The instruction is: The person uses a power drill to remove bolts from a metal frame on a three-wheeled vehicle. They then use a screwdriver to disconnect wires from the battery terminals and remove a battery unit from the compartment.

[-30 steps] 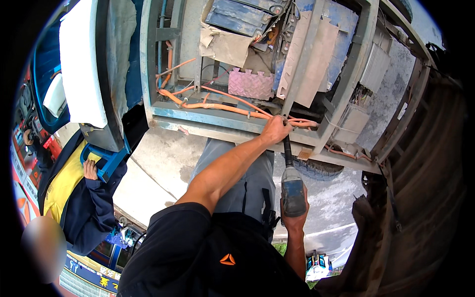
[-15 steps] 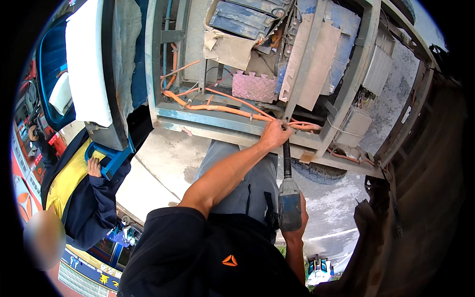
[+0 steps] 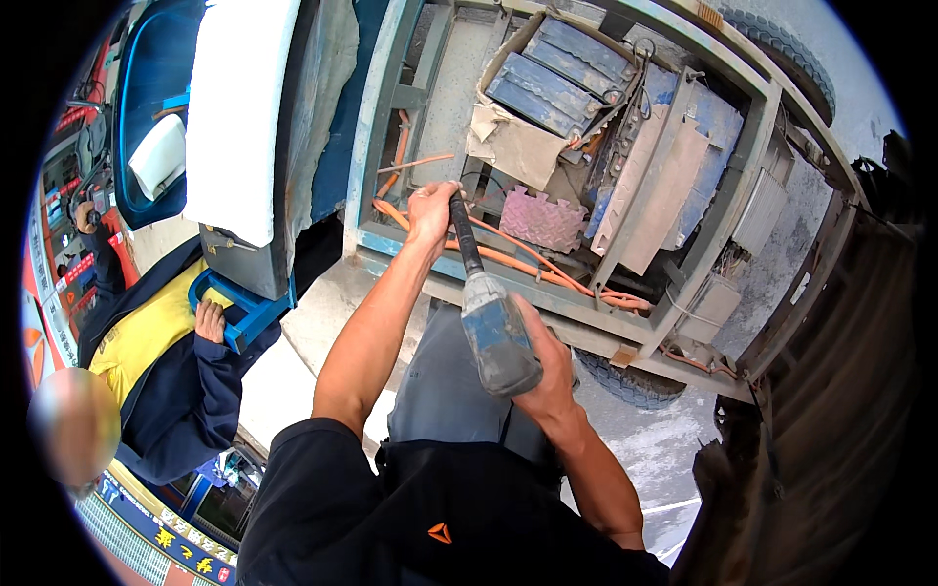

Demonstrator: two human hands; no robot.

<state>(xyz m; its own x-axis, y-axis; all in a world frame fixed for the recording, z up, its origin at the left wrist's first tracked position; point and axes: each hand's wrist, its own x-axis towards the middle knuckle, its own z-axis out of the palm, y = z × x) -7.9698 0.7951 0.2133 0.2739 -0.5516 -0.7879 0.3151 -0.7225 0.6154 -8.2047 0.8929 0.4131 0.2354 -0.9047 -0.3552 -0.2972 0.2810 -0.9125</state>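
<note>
My right hand is wrapped round the handle of a grey and blue impact wrench, held over my legs. A long black shaft runs from its nose up to the far side. At the shaft's far end my left hand has its fingers closed, pinching around the tip; whether a small part is in them too is hidden. Both the tip and my left hand are over the metal frame near its left corner, close to an orange corrugated conduit along the rail.
Blue batteries, cardboard and a pink foam mat piece lie inside the frame. A tyre shows beneath it. At left, a person in a yellow shirt holds a blue bracket under a white-topped seat.
Both hands and the impact wrench have moved left along the frame. The shaft now slants up to the left. My view has shifted, so the frame appears farther right.
</note>
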